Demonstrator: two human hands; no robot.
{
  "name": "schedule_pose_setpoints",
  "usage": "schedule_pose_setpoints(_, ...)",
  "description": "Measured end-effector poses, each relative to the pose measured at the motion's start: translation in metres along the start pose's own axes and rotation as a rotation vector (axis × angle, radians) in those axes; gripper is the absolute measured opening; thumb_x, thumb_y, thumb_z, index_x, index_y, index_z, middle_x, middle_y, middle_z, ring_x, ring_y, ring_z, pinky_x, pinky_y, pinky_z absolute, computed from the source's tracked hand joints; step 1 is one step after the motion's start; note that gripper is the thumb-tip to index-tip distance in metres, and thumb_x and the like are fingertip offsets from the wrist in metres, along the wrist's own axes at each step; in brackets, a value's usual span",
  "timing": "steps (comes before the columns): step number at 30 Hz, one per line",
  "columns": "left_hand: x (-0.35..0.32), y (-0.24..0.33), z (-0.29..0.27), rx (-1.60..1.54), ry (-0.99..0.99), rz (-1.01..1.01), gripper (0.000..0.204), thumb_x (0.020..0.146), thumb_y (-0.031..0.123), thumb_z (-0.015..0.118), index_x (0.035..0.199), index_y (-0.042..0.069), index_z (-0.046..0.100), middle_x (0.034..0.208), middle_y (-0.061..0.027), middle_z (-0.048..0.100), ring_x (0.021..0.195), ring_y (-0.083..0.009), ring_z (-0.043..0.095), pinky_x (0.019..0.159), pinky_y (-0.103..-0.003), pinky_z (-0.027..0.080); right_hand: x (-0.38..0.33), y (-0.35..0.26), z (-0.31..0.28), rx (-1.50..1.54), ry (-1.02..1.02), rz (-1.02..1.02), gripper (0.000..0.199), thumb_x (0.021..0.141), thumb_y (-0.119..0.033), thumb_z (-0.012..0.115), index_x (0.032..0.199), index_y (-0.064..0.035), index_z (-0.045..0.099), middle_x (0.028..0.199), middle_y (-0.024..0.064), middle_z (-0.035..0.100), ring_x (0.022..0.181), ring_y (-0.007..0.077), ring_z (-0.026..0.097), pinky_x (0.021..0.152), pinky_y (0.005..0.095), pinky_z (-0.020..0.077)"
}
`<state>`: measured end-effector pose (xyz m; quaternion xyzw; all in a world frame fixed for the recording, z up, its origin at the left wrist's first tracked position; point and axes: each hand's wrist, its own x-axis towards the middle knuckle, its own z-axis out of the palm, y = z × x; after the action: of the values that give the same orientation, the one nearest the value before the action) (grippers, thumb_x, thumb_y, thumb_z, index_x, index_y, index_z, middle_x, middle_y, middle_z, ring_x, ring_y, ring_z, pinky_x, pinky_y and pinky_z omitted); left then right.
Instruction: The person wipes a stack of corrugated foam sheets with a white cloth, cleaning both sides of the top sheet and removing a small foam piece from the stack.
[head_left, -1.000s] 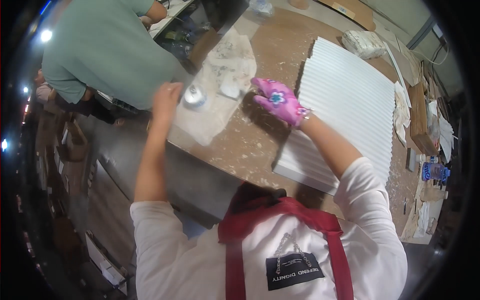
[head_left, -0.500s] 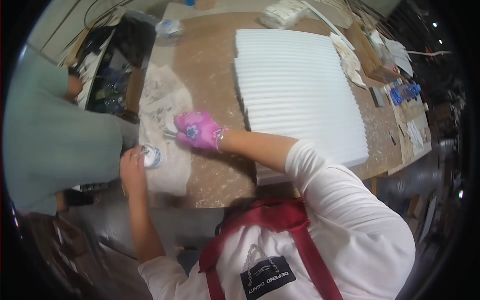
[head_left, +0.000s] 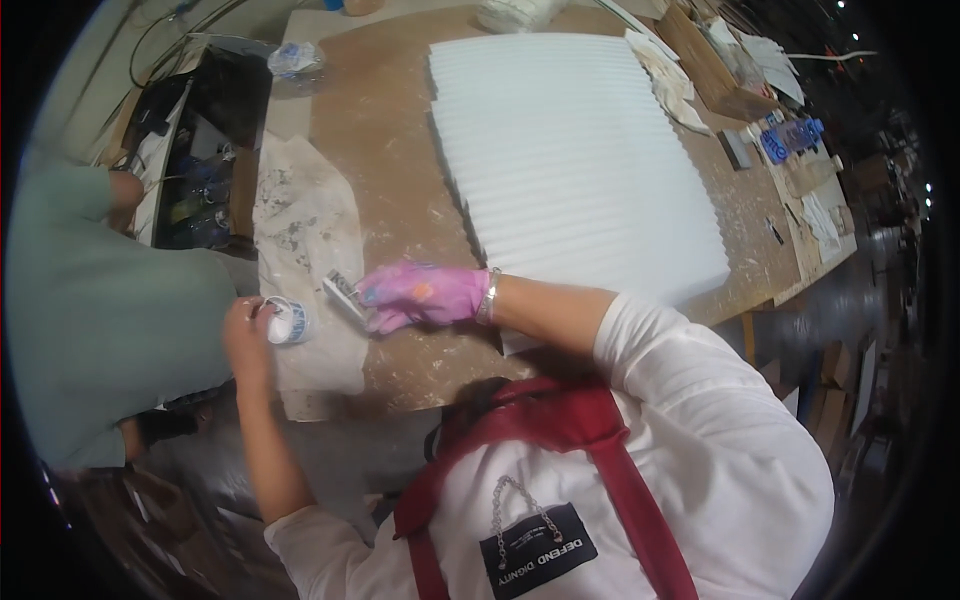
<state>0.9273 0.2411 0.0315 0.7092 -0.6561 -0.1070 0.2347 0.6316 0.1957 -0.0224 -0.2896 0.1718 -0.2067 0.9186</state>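
My left hand [head_left: 247,335], bare, grips a small white-and-blue cup [head_left: 293,322] at the table's left edge. The cup is tilted toward me, its inside white, and a finger and thumb lie at its rim. My right hand [head_left: 420,296] wears a pink flowered glove. Its fingers close on a small oblong block [head_left: 345,296], pale with a dark-marked face, whose kind I cannot make out. The block is just above the stained white cloth [head_left: 320,215]. To the right of the glove lies a stack of white ridged strips [head_left: 580,160].
The brown table [head_left: 390,130] is scattered with white flecks. On its right stand a blue-labelled bottle [head_left: 790,140], a grey block [head_left: 735,150] and a cardboard box [head_left: 715,65]. A person in green [head_left: 120,320] is close at my left. A crumpled plastic bag [head_left: 297,60] lies far left.
My gloved right hand has turned, and the block in it shows more fully. It has come nearer to me. The left hand still holds the cup, and the whole view has shifted somewhat.
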Motion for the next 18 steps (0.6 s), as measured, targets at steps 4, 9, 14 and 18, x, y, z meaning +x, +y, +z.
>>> schedule_pose_setpoints(4, 0.000, -0.009, 0.004, 0.031, 0.043, 0.082, 0.015, 0.087, 0.008, 0.059, 0.096, -0.003, 0.063, 0.099, -0.0132, 0.063, 0.092, -0.0300, 0.059, 0.084, -0.036, 0.045, -0.009, 0.007, -0.005, -0.098, 0.023, -0.014, 0.039, 0.093, -0.032, 0.061, 0.119, -0.0031, 0.054, 0.103, 0.0079, 0.063, 0.094, 0.0146, 0.064, 0.087, 0.0281, 0.0531)
schedule_pose_setpoints(9, -0.002, 0.001, -0.005, 0.124, -0.035, 0.282, 0.016, 0.088, 0.009, 0.060, 0.098, -0.002, 0.063, 0.101, -0.0131, 0.061, 0.095, -0.0303, 0.058, 0.086, -0.035, 0.045, -0.013, 0.020, -0.024, -0.232, -0.039, -0.189, 0.037, 0.094, -0.032, 0.058, 0.116, -0.0023, 0.055, 0.103, 0.0070, 0.063, 0.095, 0.0134, 0.063, 0.086, 0.0277, 0.0533)
schedule_pose_setpoints(14, 0.002, -0.007, -0.013, 0.165, -0.216, 0.205, 0.029, 0.089, 0.019, 0.060, 0.109, -0.001, 0.060, 0.107, -0.0178, 0.059, 0.102, -0.0329, 0.056, 0.089, -0.038, 0.043, -0.015, 0.015, -0.014, -0.133, 0.033, -0.062, 0.035, 0.093, -0.031, 0.059, 0.114, -0.0029, 0.056, 0.100, 0.0062, 0.064, 0.093, 0.0131, 0.064, 0.084, 0.0271, 0.0534)
schedule_pose_setpoints(18, 0.009, -0.019, -0.013, 0.123, -0.244, 0.168, 0.041, 0.089, 0.030, 0.058, 0.117, 0.000, 0.057, 0.110, -0.0222, 0.058, 0.106, -0.0373, 0.053, 0.091, -0.041, 0.042, -0.016, 0.016, -0.012, -0.185, 0.002, -0.107, 0.034, 0.093, -0.030, 0.060, 0.114, -0.0033, 0.057, 0.097, 0.0053, 0.064, 0.091, 0.0133, 0.064, 0.083, 0.0270, 0.0535)
